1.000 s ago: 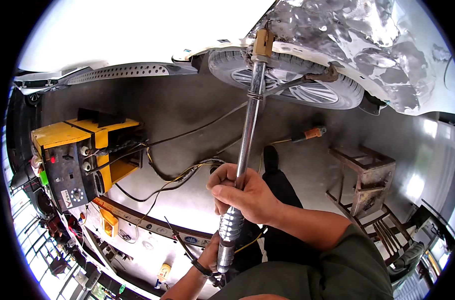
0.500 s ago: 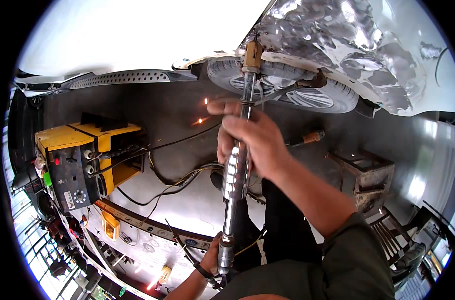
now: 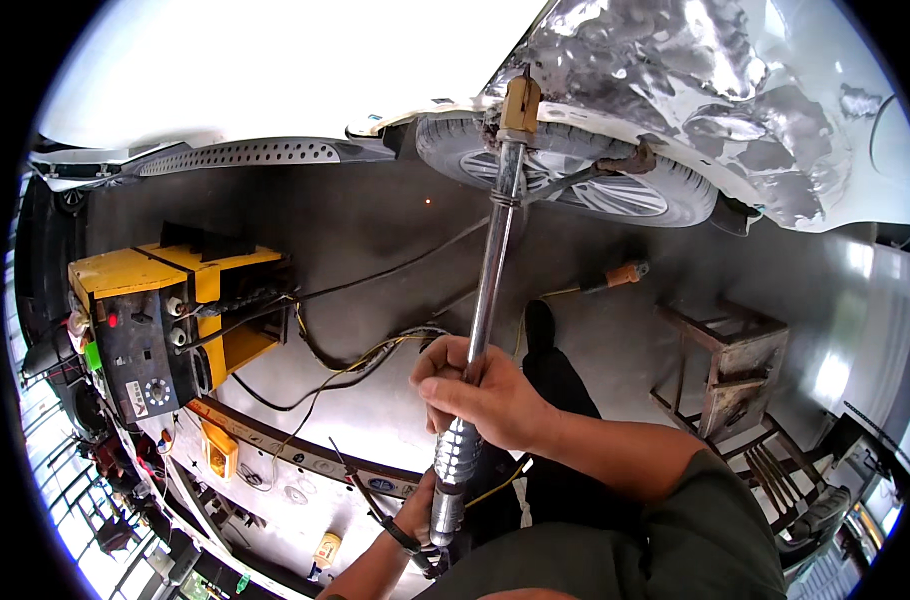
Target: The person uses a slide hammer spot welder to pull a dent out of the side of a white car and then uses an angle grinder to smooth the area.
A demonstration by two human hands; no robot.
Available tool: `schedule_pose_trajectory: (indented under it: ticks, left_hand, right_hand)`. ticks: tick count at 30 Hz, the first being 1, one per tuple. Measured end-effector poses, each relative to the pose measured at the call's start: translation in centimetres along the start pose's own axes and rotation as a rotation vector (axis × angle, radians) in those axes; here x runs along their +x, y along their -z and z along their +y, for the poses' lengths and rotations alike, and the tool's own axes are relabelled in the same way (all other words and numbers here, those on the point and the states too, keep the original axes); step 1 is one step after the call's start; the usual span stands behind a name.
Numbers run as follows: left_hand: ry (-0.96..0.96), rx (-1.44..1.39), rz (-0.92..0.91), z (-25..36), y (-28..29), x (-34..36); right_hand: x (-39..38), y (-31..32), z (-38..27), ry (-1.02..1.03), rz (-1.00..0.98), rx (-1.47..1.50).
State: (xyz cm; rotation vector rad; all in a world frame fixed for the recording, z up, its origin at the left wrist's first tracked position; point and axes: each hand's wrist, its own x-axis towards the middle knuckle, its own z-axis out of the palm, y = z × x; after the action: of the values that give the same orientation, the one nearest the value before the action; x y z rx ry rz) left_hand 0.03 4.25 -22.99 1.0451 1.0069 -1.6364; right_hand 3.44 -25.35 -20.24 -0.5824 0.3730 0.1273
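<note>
A long chrome slide hammer [image 3: 491, 275] runs from the car's bodywork back toward me. Its brass-coloured head [image 3: 521, 105] is at the edge of the scraped, bare-metal panel [image 3: 665, 75], just above the wheel [image 3: 585, 180]. My right hand [image 3: 480, 398] is closed around the shaft at the upper end of the ribbed sliding weight [image 3: 458, 455]. At the near end, my left hand [image 3: 418, 512] grips the rear handle [image 3: 448, 515]; its fingers are partly hidden behind it. Against the panel edge by the wheel lies a rusty-ended metal bar [image 3: 585, 177].
To the left stands a yellow and black machine [image 3: 145, 340] with cables [image 3: 365, 275] running across the floor. An orange corded hand tool [image 3: 627, 273] lies on the floor, near a worn stool [image 3: 730, 360]. A workbench [image 3: 305, 465] curves along the lower left.
My right hand and the sliding weight have come back along the shaft toward me. The brass-coloured head has shifted slightly right. Of the bright sparks near the shaft, one small one shows now.
</note>
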Motion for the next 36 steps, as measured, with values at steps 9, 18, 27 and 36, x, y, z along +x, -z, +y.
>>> schedule_pose_trajectory:
  ticks: [9, 18, 27, 36]
  left_hand:
    - [0.08, 0.101, 0.005, 0.2, -0.9, -0.6]
    - [0.039, -0.044, 0.039, -1.4, 0.8, -1.0]
    - [0.096, -0.017, 0.07, -3.3, 4.8, -1.5]
    - [0.094, 0.005, -0.028, 0.8, 0.4, -1.6]
  right_hand:
    - [0.4, 0.2, -1.8, -0.018, 0.085, 0.032]
    - [4.4, 2.4, -7.3, 0.173, 0.07, 0.08]
    - [-2.4, -1.5, 3.8, -0.12, 0.009, 0.138]
    - [0.4, -0.6, -0.4, -0.003, 0.007, 0.031]
